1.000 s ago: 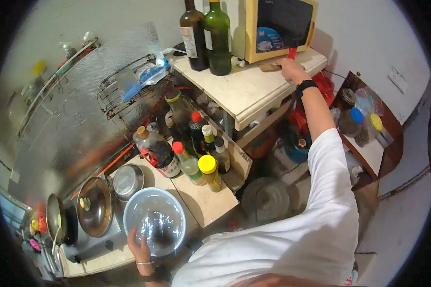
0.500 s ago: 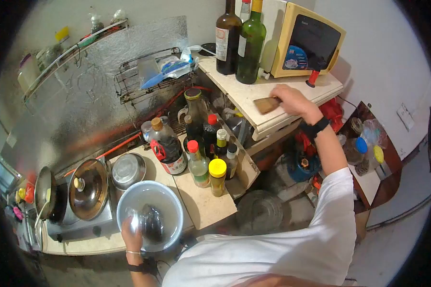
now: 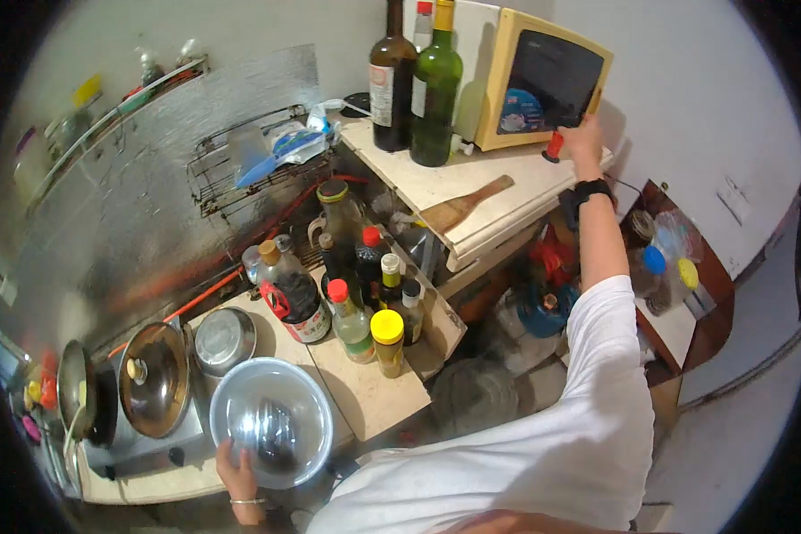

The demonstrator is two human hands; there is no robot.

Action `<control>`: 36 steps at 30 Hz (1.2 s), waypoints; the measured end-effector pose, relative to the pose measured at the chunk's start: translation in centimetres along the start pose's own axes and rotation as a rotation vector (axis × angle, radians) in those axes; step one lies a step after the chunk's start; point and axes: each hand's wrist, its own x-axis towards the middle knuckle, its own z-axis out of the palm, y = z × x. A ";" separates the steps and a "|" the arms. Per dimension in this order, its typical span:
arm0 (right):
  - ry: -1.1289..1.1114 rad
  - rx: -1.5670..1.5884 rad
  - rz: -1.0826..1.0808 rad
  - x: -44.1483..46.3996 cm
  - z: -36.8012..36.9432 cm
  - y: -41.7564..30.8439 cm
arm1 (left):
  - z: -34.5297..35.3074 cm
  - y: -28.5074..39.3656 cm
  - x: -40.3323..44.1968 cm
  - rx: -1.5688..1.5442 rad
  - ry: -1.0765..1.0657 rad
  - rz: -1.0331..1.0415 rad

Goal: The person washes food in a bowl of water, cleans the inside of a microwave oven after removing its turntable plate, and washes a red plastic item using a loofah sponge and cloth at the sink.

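Observation:
My right hand (image 3: pixel 582 145) is at the lower right of the yellow microwave (image 3: pixel 547 84), beside a small red object (image 3: pixel 554 147) on the white shelf top. Its fingers look closed, and a slim dark piece shows above them, too small to identify. A wooden spatula (image 3: pixel 465 206) lies on the shelf to the left, apart from the hand. My left hand (image 3: pixel 238 473) holds the near left rim of a light blue basin (image 3: pixel 319 392). Inside the basin is clear liquid with a dark shape and bright reflections, whose nature is unclear.
Two tall wine bottles (image 3: pixel 434 98) stand left of the microwave. Several sauce bottles (image 3: pixel 351 325) crowd the lower counter beside the basin. A lidded pan (image 3: pixel 156 383) rests on the stove at left, near a round metal lid (image 3: pixel 225 341). Jars (image 3: pixel 654 260) stand on the right.
My right hand has let go of the spatula, now lying on the shelf, and moved right and up toward the microwave. My left hand stays at the basin. The view has shifted.

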 end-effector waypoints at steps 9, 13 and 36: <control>-0.327 0.773 0.090 1.8 4.9 2.8 | -1.6 2.3 -0.9 0.110 0.053 -0.020; -0.359 0.483 0.272 0.3 3.3 0.7 | -1.8 3.5 -0.9 0.135 0.015 -0.032; -1.012 0.804 -0.004 -12.8 -1.5 -14.4 | -1.4 2.8 0.1 -0.005 -0.100 -0.125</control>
